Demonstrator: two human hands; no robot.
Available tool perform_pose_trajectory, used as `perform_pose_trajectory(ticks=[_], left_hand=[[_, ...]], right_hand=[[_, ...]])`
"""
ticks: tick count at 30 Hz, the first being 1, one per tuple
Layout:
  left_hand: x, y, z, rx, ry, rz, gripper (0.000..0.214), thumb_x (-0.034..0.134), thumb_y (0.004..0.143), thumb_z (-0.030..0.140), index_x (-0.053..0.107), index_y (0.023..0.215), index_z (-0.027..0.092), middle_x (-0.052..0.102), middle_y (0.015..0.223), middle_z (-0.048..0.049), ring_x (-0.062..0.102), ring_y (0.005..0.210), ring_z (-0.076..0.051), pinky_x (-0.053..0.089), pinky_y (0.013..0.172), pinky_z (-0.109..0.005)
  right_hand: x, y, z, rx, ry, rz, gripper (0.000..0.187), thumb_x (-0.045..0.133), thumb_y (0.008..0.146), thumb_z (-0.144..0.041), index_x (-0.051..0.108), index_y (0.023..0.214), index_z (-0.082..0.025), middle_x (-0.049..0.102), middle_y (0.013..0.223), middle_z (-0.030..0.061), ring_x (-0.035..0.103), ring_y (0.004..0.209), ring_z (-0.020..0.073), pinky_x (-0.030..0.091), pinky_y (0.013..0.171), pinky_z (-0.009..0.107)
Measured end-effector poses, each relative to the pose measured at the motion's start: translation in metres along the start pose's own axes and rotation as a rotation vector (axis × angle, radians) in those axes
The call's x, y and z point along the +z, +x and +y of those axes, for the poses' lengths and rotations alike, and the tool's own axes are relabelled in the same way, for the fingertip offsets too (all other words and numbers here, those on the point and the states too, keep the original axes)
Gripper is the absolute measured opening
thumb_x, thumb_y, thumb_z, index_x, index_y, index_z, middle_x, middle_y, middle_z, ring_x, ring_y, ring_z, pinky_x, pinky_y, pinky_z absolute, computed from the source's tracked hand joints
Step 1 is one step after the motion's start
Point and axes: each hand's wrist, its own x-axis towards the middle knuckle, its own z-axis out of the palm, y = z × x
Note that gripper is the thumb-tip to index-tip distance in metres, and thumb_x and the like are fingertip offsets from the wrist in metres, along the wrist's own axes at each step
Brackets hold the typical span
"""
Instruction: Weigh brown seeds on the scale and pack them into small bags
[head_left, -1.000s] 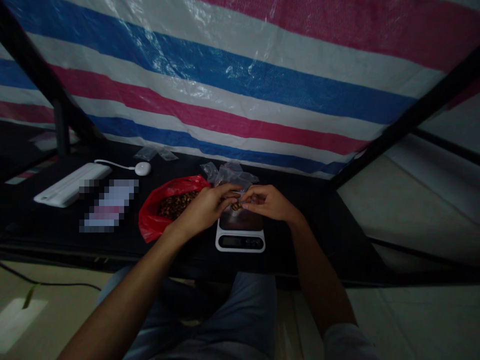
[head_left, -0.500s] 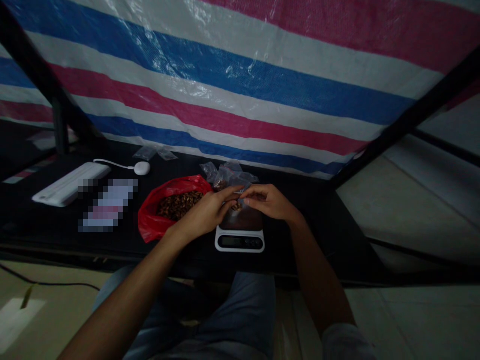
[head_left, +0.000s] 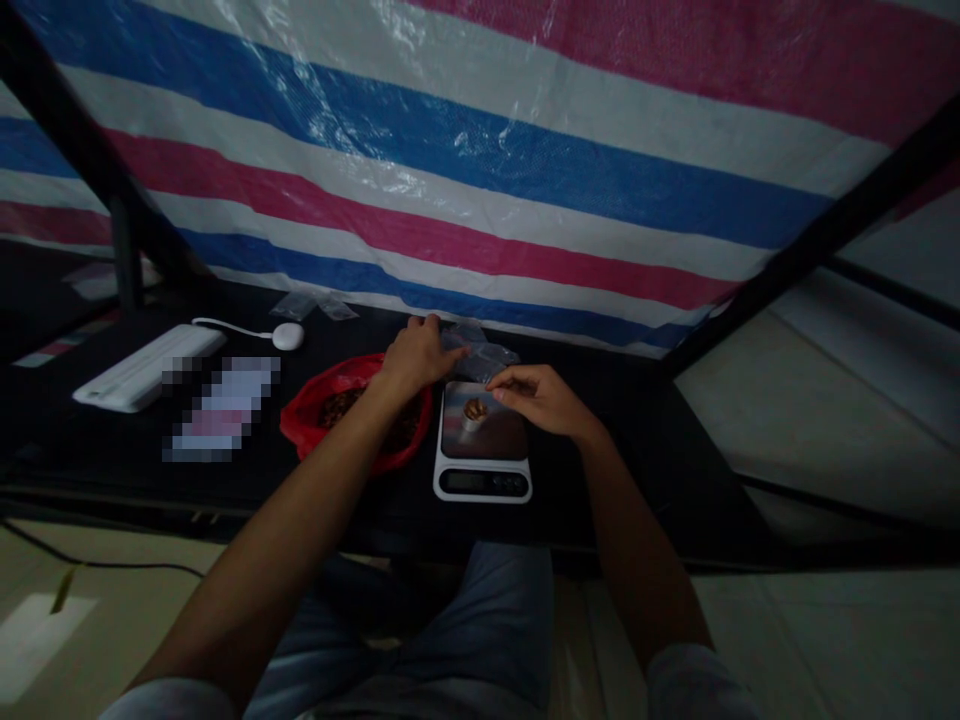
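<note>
A small cup (head_left: pixel 473 424) of brown pieces, like shelled seeds or dried insects, stands on the metal plate of a white kitchen scale (head_left: pixel 484 483). My right hand (head_left: pixel 544 398) is at the scale's right rear corner, thumb and forefinger pinched together; whatever they hold is too small to make out. Beyond the red plastic bag (head_left: pixel 304 410), my left hand (head_left: pixel 417 354) reaches over clear plastic bags (head_left: pixel 484 356), its thumb spread away from its bent fingers. Its fingertips are partly hidden. More brown pieces (head_left: pixel 337 405) fill the red bag, partly covered by my left forearm.
On the left of the black table (head_left: pixel 600 500) lie a white power bank-like device (head_left: pixel 150 368) with a cable to a round white piece (head_left: pixel 288 336), and a blurred-out phone-like item (head_left: pixel 225 410). Clear bags (head_left: pixel 313 304) lie at the back. A striped plastic sheet (head_left: pixel 465 200) hangs behind.
My left hand has left the cup and moved back and left to the clear bags. My right hand has stayed near the scale, drawn slightly off the cup, which now shows fully.
</note>
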Motion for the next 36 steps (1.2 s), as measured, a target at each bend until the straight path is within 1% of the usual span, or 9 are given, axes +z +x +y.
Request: perform_pose_trajectory(ticks=[6, 11, 16, 18, 20, 25, 28, 31, 36], left_hand=[[0.01, 0.01, -0.011, -0.01, -0.039, -0.029, 0.041, 0.069, 0.086, 0.034, 0.068, 0.122, 0.014, 0.072, 0.121, -0.0223, 0.067, 0.12, -0.038, 0.05, 0.102, -0.045], [0.002, 0.009, -0.022, 0.06, -0.192, 0.044, 0.04, 0.055, 0.095, 0.032, 0.063, 0.129, 0.013, 0.074, 0.12, -0.0158, 0.07, 0.112, -0.028, 0.052, 0.1, -0.038], [-0.007, -0.003, -0.024, 0.094, -0.748, 0.175, 0.037, 0.045, 0.095, 0.03, 0.058, 0.125, 0.015, 0.072, 0.114, -0.0115, 0.069, 0.098, -0.023, 0.056, 0.093, -0.04], [-0.011, -0.013, -0.025, 0.066, -0.93, 0.154, 0.038, 0.046, 0.09, 0.028, 0.056, 0.125, 0.017, 0.07, 0.114, -0.0097, 0.068, 0.094, -0.021, 0.057, 0.09, -0.04], [-0.016, -0.028, -0.026, 0.101, -0.976, 0.094, 0.044, 0.047, 0.087, 0.028, 0.054, 0.129, 0.018, 0.067, 0.119, -0.0086, 0.067, 0.098, -0.022, 0.057, 0.092, -0.039], [-0.029, -0.068, -0.031, 0.281, -0.735, -0.114, 0.049, 0.054, 0.096, 0.05, 0.057, 0.131, 0.016, 0.068, 0.122, -0.0102, 0.064, 0.114, -0.026, 0.049, 0.104, -0.041], [-0.03, -0.085, -0.034, 0.337, -0.567, -0.231, 0.052, 0.058, 0.096, 0.054, 0.06, 0.131, 0.016, 0.068, 0.126, -0.0115, 0.064, 0.116, -0.027, 0.048, 0.105, -0.041], [-0.029, -0.091, -0.036, 0.373, -0.406, -0.282, 0.053, 0.068, 0.089, 0.055, 0.065, 0.125, 0.016, 0.071, 0.124, -0.0121, 0.067, 0.111, -0.028, 0.05, 0.098, -0.039], [-0.033, -0.092, -0.029, 0.344, -0.274, -0.346, 0.045, 0.07, 0.087, 0.056, 0.07, 0.113, 0.019, 0.076, 0.106, -0.0072, 0.071, 0.089, -0.025, 0.052, 0.078, -0.034]], right_hand=[[-0.001, 0.001, 0.002, 0.013, 0.014, -0.005, 0.022, 0.068, 0.086, -0.034, 0.078, 0.095, -0.017, 0.079, 0.096, 0.0078, 0.071, 0.088, 0.0217, 0.052, 0.078, 0.032], [-0.002, -0.001, 0.0, 0.025, 0.019, -0.02, 0.023, 0.068, 0.086, -0.033, 0.077, 0.099, -0.017, 0.078, 0.094, 0.0072, 0.07, 0.084, 0.0204, 0.052, 0.076, 0.032], [-0.004, -0.002, 0.0, 0.043, 0.025, -0.032, 0.024, 0.068, 0.086, -0.033, 0.077, 0.101, -0.017, 0.076, 0.094, 0.0067, 0.069, 0.085, 0.0197, 0.051, 0.076, 0.031], [-0.004, -0.002, 0.002, 0.049, 0.033, -0.044, 0.025, 0.068, 0.087, -0.034, 0.077, 0.102, -0.017, 0.075, 0.093, 0.0069, 0.068, 0.085, 0.0196, 0.05, 0.076, 0.031], [-0.005, -0.002, 0.003, 0.045, 0.039, -0.06, 0.025, 0.069, 0.087, -0.034, 0.076, 0.103, -0.017, 0.074, 0.093, 0.0067, 0.068, 0.085, 0.0192, 0.05, 0.076, 0.031], [-0.006, -0.005, -0.001, 0.061, 0.017, -0.178, 0.04, 0.078, 0.082, -0.035, 0.074, 0.117, -0.016, 0.072, 0.092, 0.0047, 0.064, 0.078, 0.0159, 0.049, 0.069, 0.028], [-0.003, -0.006, -0.004, 0.078, 0.026, -0.224, 0.047, 0.083, 0.079, -0.035, 0.073, 0.12, -0.015, 0.075, 0.1, 0.0071, 0.066, 0.083, 0.0172, 0.051, 0.071, 0.029], [0.0, -0.004, -0.004, 0.054, 0.003, -0.236, 0.046, 0.085, 0.077, -0.034, 0.074, 0.118, -0.014, 0.076, 0.108, 0.0095, 0.068, 0.09, 0.0193, 0.052, 0.075, 0.03], [0.004, -0.002, 0.001, 0.005, -0.049, -0.196, 0.039, 0.084, 0.079, -0.033, 0.076, 0.113, -0.016, 0.076, 0.107, 0.0082, 0.068, 0.093, 0.0199, 0.051, 0.077, 0.03]])
